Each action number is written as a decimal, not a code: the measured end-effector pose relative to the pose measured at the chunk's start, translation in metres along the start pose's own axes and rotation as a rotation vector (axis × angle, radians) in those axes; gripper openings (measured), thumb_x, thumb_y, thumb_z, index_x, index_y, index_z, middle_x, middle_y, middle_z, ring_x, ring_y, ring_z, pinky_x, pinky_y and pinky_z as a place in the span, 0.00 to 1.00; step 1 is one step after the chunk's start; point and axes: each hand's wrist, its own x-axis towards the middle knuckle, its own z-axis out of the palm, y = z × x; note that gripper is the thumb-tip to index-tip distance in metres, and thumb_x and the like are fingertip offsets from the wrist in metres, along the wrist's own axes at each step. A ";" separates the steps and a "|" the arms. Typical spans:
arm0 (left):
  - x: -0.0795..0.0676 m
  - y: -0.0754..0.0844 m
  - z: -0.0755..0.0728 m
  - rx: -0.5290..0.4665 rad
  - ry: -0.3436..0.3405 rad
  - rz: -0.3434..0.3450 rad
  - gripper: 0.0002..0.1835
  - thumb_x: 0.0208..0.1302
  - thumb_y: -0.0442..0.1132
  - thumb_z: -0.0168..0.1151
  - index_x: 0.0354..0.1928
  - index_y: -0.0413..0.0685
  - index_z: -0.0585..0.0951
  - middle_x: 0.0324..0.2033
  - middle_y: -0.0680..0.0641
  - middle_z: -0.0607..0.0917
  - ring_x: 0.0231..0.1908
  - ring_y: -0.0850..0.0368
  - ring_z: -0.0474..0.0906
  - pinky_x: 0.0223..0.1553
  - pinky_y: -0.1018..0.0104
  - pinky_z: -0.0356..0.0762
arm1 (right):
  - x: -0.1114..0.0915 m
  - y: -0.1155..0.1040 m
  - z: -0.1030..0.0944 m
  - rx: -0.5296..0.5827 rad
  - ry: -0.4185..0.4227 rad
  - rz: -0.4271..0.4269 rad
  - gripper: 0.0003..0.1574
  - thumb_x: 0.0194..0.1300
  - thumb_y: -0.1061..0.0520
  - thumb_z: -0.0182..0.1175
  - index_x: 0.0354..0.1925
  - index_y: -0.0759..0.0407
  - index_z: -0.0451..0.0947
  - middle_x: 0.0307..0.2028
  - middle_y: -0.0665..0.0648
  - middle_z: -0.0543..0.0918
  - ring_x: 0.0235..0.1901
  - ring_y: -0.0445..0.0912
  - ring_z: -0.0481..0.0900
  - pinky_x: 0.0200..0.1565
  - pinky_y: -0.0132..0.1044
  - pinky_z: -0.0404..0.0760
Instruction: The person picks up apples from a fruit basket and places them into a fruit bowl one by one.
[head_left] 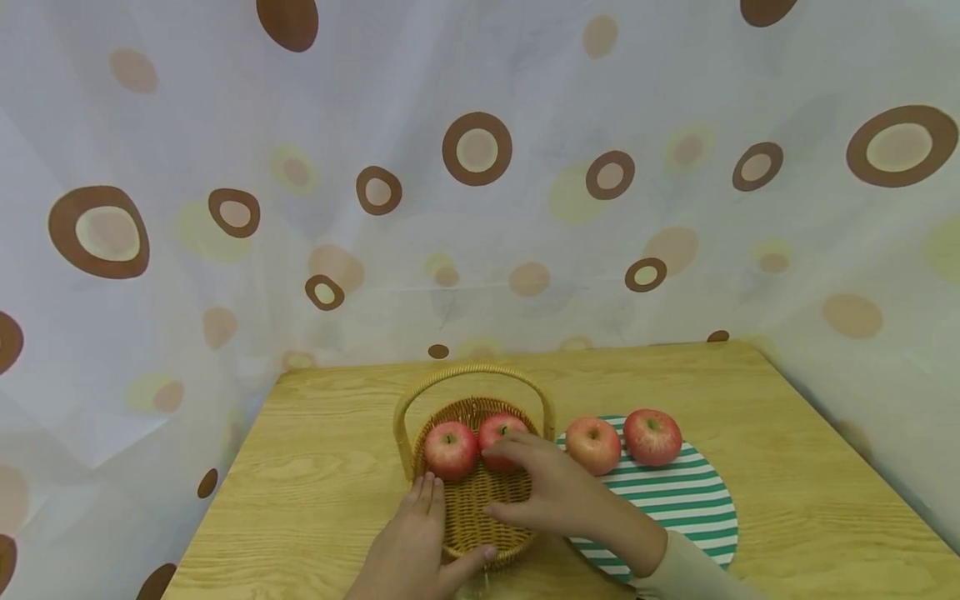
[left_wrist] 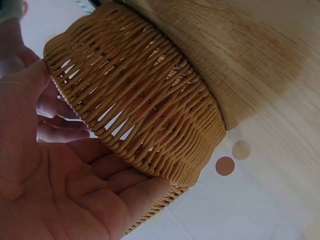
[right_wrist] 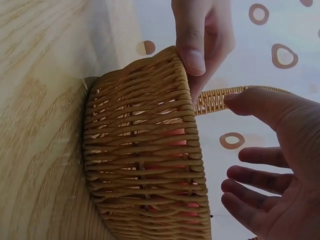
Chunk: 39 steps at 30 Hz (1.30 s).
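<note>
A brown wicker basket point(head_left: 480, 512) with an arched handle point(head_left: 480, 369) stands on the table. Two red apples sit side by side at its far end, a left apple point(head_left: 451, 451) and a right apple point(head_left: 501, 435). My left hand point(head_left: 411, 542) rests on the basket's rim, fingers straight along the left side and thumb at the near edge. Over the basket hovers my right hand point(head_left: 551, 483), thumb and fingers spread apart, its fingertips overlapping the right apple in the head view. From the right wrist, nothing shows between the fingers of the right hand point(right_wrist: 270, 185).
Right of the basket lies a round green-and-white striped mat point(head_left: 675, 500). On its far part sit a paler apple point(head_left: 593, 446) and a redder apple point(head_left: 652, 437). A spotted curtain point(head_left: 480, 233) surrounds the back and sides of the wooden table point(head_left: 322, 467).
</note>
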 end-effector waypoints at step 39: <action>-0.002 -0.001 0.001 -0.050 0.020 -0.019 0.60 0.67 0.75 0.61 0.71 0.17 0.67 0.72 0.20 0.70 0.74 0.28 0.68 0.67 0.38 0.77 | 0.071 0.015 0.036 -0.186 -0.032 0.083 0.44 0.63 0.39 0.76 0.71 0.53 0.76 0.68 0.55 0.80 0.70 0.56 0.76 0.69 0.62 0.75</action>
